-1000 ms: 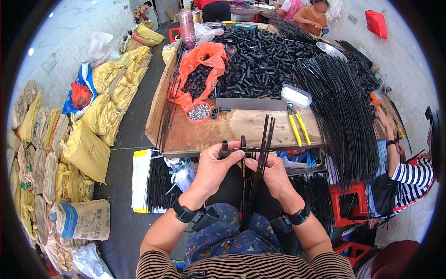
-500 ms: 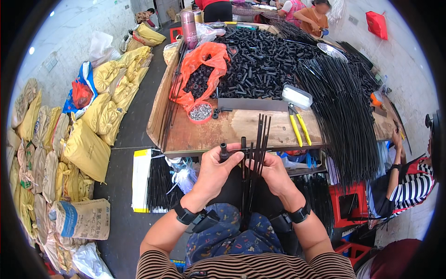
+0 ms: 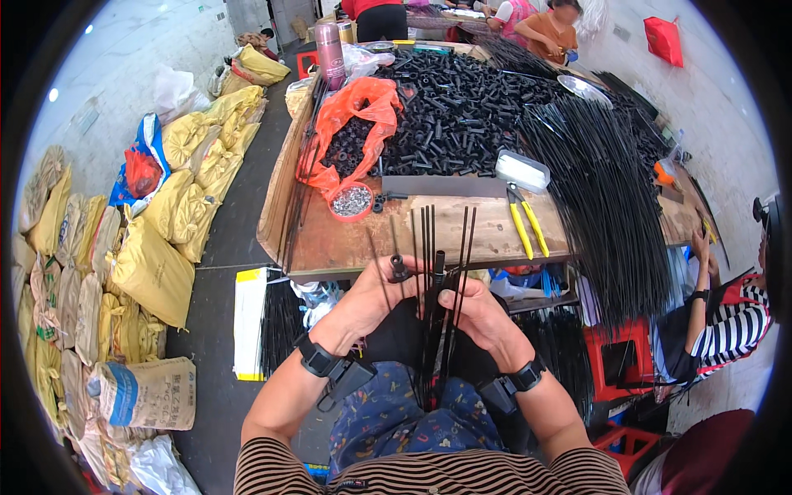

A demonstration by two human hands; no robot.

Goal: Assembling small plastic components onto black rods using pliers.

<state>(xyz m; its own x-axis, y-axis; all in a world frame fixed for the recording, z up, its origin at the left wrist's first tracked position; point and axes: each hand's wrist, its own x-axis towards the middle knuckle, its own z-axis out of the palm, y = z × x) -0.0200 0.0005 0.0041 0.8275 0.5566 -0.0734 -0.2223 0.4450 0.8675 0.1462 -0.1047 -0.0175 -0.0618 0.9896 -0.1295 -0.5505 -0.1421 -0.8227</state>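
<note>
Head view shows the person's left hand point(image 3: 370, 295) with fingers curled around a short black flanged plastic tube point(image 3: 398, 269), and the right hand point(image 3: 485, 315) with fingers pinched on long thin black rods point(image 3: 462, 247). Both hands are just beyond the lap, before the near edge of a brown wooden desk point(image 3: 487, 227). Between them stands a second black tube point(image 3: 439, 266); which fingers hold it cannot be told. On the desk lie yellow-handled pliers point(image 3: 528, 227), near a clear rectangular plastic box point(image 3: 523, 173), with a heap of small black plastic parts point(image 3: 450, 124) beyond.
</note>
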